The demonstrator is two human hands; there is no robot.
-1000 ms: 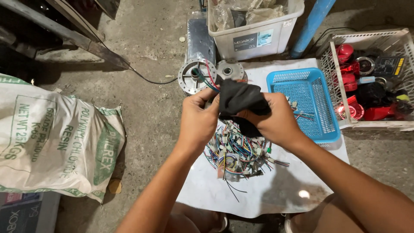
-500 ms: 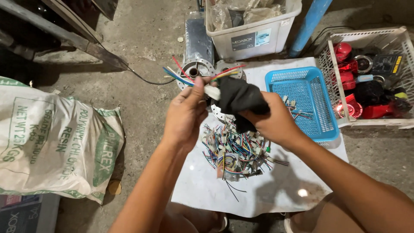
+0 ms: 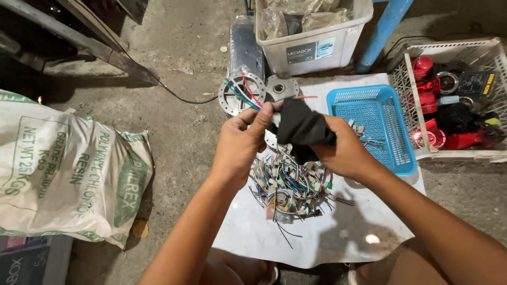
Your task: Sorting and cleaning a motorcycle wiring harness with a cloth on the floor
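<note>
Black cloth pinched over coloured wires above the white sheet

Black cloth (image 3: 301,126) sits bunched in the right hand (image 3: 343,153), whose grip is clenched around its lower folds. The left hand (image 3: 240,145) pinches the cloth's upper edge together with a small bundle of coloured wires (image 3: 243,89), thumb and fingers closed on them; the wire ends fan out up and to the left of the cloth. Both hands hover above the white sheet (image 3: 348,237) spread on the concrete floor.

Directly below the cloth, on the sheet, lies a tangled pile of small wired connectors (image 3: 290,184). Behind the cloth rest two round metal motor parts (image 3: 237,97), partly hidden by the left hand's fingers. Just right of the cloth stands a blue plastic basket (image 3: 369,126) with a few connectors inside. Farther right of it is a white crate (image 3: 449,153) holding red and black parts. Beyond the cloth stands a white storage tub (image 3: 311,47), and well to its left lies a large printed sack (image 3: 68,174).
</note>
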